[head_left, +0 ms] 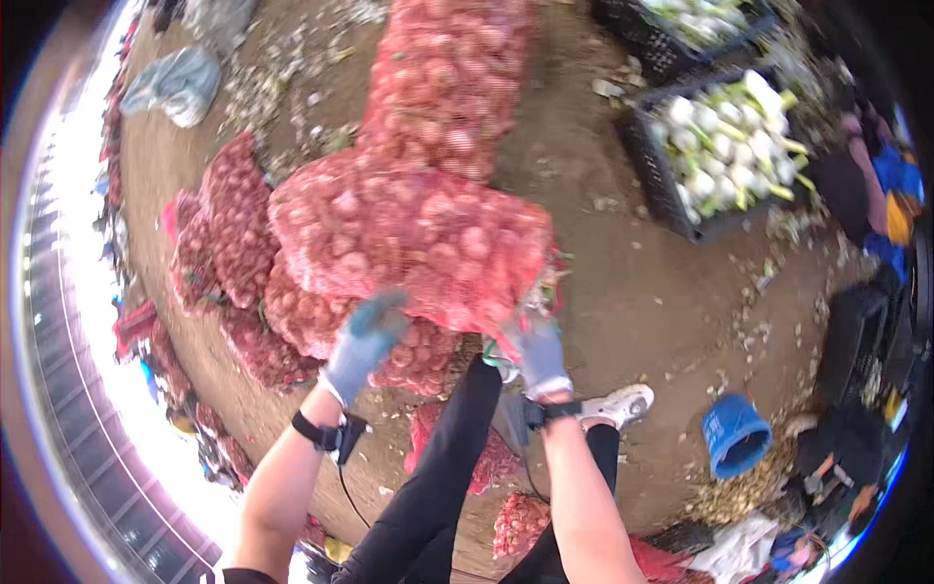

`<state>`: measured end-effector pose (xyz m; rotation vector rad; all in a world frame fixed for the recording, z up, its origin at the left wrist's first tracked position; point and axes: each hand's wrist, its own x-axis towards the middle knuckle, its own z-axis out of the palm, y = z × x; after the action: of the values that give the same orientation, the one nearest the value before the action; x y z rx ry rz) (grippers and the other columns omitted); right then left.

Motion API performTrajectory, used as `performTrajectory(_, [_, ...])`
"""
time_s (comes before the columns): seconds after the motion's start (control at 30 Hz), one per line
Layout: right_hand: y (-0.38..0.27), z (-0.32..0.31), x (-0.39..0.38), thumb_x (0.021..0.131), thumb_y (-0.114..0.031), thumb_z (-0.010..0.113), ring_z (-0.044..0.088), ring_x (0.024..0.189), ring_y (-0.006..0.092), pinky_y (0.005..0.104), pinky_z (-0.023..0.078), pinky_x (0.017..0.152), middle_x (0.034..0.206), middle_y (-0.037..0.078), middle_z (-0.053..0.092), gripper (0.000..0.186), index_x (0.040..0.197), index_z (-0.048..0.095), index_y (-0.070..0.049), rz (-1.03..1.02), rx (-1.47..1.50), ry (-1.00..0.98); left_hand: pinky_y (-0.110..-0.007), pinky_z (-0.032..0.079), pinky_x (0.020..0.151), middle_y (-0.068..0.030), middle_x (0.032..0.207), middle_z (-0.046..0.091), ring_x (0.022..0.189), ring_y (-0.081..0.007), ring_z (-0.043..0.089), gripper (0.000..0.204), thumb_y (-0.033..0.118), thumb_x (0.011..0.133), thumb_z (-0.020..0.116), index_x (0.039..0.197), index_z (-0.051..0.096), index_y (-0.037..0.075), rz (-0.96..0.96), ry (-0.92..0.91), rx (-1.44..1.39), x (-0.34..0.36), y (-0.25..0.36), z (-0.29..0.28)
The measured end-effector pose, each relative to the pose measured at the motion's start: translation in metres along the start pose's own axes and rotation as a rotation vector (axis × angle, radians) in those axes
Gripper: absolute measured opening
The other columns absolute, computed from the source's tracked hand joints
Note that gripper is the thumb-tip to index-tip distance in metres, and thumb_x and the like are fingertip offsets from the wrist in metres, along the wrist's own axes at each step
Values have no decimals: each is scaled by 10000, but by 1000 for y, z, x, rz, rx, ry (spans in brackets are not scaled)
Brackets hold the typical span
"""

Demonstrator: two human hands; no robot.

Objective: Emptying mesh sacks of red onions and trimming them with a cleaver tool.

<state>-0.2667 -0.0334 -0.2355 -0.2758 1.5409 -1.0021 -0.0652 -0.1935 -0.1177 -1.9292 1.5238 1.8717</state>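
Head view: bulging red mesh sack of pale round bulbs point(409, 229) lies crosswise just ahead, long axis left-right, my blue-grey-gloved left hand point(366, 339) by its near edge, my grey-gloved right hand point(538, 357) nearer its right end, blur hiding whether either grips.

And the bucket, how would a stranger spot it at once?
Start at the brown dirt floor, then find the right white shoe below centre. Further right is the bucket: round and bright blue, unlike the black, boxy crate of white bulbs pictured above it.

the mesh sack point(418, 238) is red, the bucket point(732, 428) blue.
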Motion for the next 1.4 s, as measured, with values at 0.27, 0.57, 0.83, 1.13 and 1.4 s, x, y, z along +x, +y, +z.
performTrajectory(0.27, [4, -24, -33, 919, -320, 606, 575, 782, 158, 311, 456, 727, 882, 97, 660, 395, 1055, 644, 48, 313, -182, 91, -315, 288, 1073, -62, 1417, 436, 1294, -189, 408, 523, 318, 958, 533, 1404, 386, 88, 25, 622, -422, 117, -68, -200])
performTrajectory(0.57, [0, 2, 1, 904, -327, 638, 598, 938, 176, 309, 440, 864, 1066, 82, 652, 427, 1146, 605, 23, 288, 26, 367, -320, 156, 1168, 10, 1550, 299, 1427, -142, 252, 601, 464, 1011, 368, 1508, 281, 137, 79, 543, -372, 191, -84, -251])
performTrajectory(0.83, [14, -3, 33, 926, -366, 624, 562, 985, 147, 298, 426, 891, 1095, 57, 625, 495, 1209, 576, 37, 257, 326, 327, -359, 316, 1089, -6, 1499, 361, 1330, -182, 383, 714, 557, 947, 474, 1506, 289, 154, 19, 473, -700, 188, -106, -263])
performTrajectory(1.13, [-33, 18, 76, 962, -312, 577, 552, 777, 101, 278, 447, 664, 970, -5, 620, 271, 1077, 633, -74, 67, 346, 286, -225, 460, 574, 5, 1112, 606, 661, -79, 549, 617, 568, 920, 520, 1421, 391, 232, 76, 664, -486, 175, -124, -261])
performTrajectory(1.4, [2, 4, 41, 942, -335, 606, 468, 671, 70, 268, 421, 584, 767, -43, 507, 234, 828, 560, -136, 218, 142, 338, -344, 386, 919, -21, 1072, 587, 981, -169, 543, 615, 552, 862, 638, 1248, 516, 88, 122, 973, -283, 216, -153, -306])
